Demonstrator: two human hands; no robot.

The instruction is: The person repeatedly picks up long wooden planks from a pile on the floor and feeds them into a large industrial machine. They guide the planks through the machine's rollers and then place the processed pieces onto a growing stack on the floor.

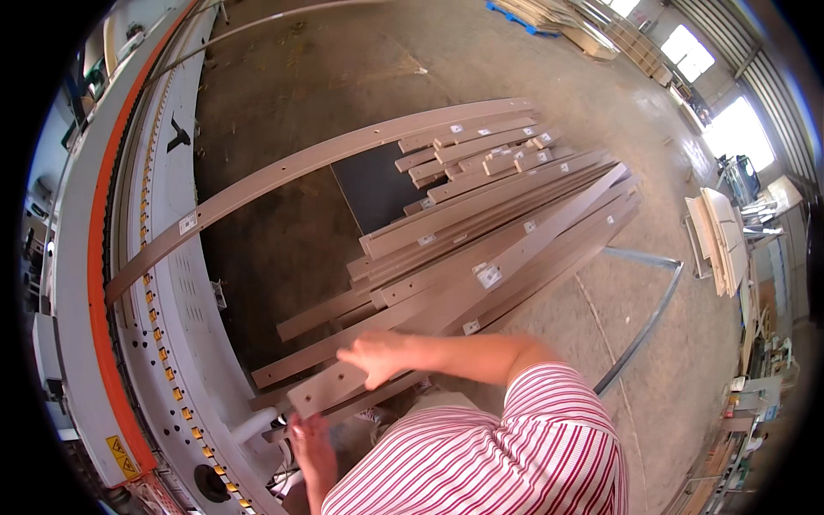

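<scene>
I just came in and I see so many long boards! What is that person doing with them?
A person in a red-and-white striped shirt is bent over a big stack of long brown boards. Their right hand rests on the near end of the top board, which has small holes and a white sticker. Their left hand is lower down, beneath the board ends. One long board lies apart, reaching onto the grey machine with the orange stripe on the left.

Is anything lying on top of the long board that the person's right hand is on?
No. The right hand rests directly on the top board of the stack, with nothing lying over it. The left hand is lower, under the board ends, near the machine.
</scene>
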